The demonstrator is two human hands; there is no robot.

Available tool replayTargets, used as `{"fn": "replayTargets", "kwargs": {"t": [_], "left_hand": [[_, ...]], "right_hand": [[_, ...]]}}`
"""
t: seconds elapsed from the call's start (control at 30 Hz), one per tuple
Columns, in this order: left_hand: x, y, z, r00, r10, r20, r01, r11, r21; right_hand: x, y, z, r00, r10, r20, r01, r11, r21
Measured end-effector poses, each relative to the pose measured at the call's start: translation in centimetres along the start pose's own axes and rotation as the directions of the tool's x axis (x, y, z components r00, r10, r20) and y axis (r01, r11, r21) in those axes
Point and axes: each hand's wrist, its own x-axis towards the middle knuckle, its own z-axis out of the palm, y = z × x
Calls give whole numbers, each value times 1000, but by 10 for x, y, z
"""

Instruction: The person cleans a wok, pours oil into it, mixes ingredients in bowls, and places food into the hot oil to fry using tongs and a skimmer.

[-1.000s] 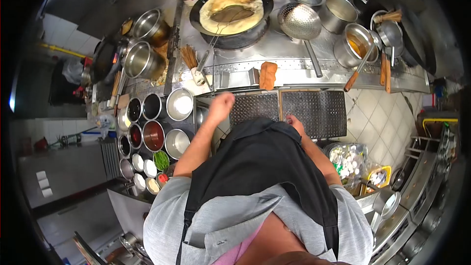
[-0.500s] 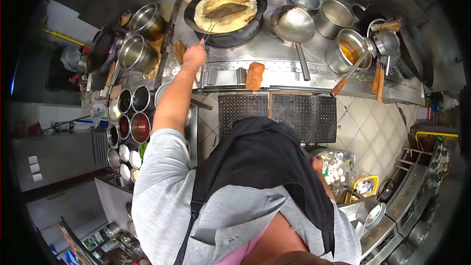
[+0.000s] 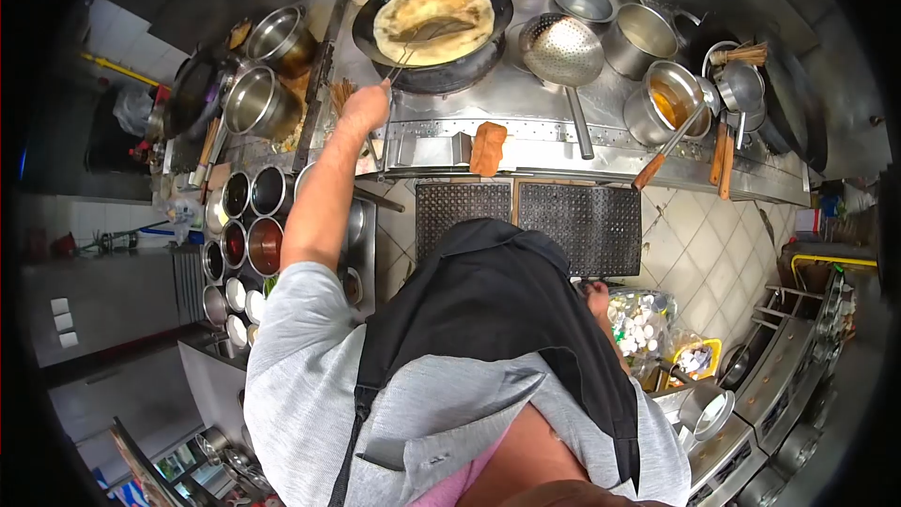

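Note:
A large golden flatbread lies in a dark wok on the stove. My left hand is closed round the handle of a wire tool, whose far end lies over the middle of the bread. Just left of that hand stands a bamboo brush. My right hand hangs low beside the black apron, near a clear bag with white pieces; its fingers are small and partly hidden.
A perforated ladle, a folded orange cloth and a pot of amber liquid are on the counter. Seasoning containers stand at the left. Black mats cover part of the tiled floor.
My left hand has gone from the counter's front edge up to the wok and taken hold of the wire tool, whose end now lies further over the bread. My right hand has moved down and right.

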Motion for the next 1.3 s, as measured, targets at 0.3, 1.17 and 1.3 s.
{"fn": "replayTargets", "kwargs": {"t": [0.3, 1.17, 1.3], "left_hand": [[11, -3, 56, 996, -82, -30, 77, 990, -119], [-239, 45, 333, 877, -442, 187, 474, 734, -487], [-365, 34, 480, 767, -206, 607, 442, 856, -267]], "right_hand": [[15, -26, 2, 999, -10, 35, 10, 1000, -2], [54, -99, 8, 897, 98, 432, 144, 857, -494], [74, -148, 24, 881, 64, 469, 195, 854, -483]]}}
